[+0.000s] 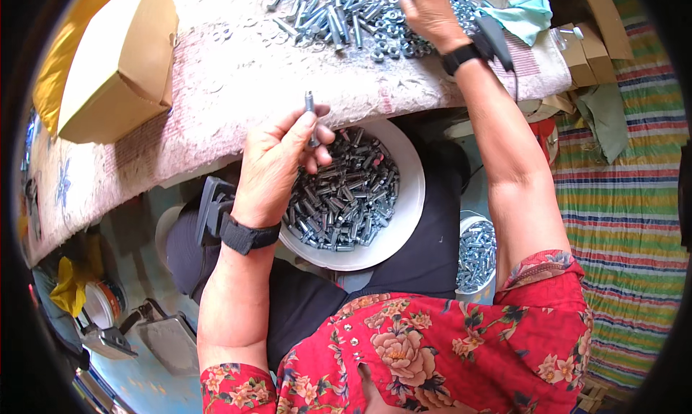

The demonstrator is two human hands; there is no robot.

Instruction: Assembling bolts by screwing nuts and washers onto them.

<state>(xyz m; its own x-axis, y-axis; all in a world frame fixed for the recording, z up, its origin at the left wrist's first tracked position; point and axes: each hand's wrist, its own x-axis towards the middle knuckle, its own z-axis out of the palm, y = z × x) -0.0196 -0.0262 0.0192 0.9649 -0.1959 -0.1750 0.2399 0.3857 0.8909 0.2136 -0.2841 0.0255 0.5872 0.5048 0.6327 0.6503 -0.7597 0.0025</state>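
Note:
My left hand (277, 151) is closed on a silvery bolt (310, 102), which stands nearly upright between thumb and fingers above the table's near edge. Just below and right of that hand is a white bucket (409, 197) full of bolts (346, 197), some apparently with parts fitted on them. My right hand (432, 16) is over a heap of metal nuts (393, 35) at the far side of the table. Its fingers curl down at the picture's top edge, and what they hold is hidden. Loose bolts (335, 24) lie heaped left of the nuts.
A cardboard box (119, 68) stands on the cloth-covered table (209, 118) at left. Several flat washers (223, 33) lie near the bolts. A turquoise cloth (522, 21) is at the right end. A smaller bucket of hardware (476, 259) stands beside my leg; a striped mat (620, 219) covers the right side.

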